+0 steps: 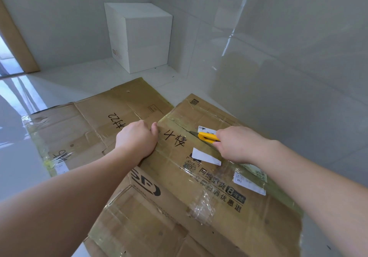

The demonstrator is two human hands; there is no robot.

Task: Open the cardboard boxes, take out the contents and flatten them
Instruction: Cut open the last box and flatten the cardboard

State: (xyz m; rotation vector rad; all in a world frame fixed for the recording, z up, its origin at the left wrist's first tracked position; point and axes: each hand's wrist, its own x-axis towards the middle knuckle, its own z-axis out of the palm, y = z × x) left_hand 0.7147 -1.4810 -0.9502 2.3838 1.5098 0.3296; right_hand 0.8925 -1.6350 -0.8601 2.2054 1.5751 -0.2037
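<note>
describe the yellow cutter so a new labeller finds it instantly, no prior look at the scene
Start at the big taped cardboard box nearest the camera, which lies on flattened cardboard. Follow its top seam to the right hand, which grips the yellow utility knife with its blade in the seam. It is the only bright yellow thing there, just below a small white label.

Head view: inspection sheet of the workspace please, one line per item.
Surface: glossy pale tiled floor.
Job's things: taped brown cardboard box, seam partly slit; flattened cardboard lies beside it.
Clutter: nothing seen.
Hands: left hand grips the box's top edge; right hand holds a yellow utility knife at the seam.
Cables: nothing seen.
Surroundings: white box in the corner, tiled walls, wooden door frame at left.
</note>
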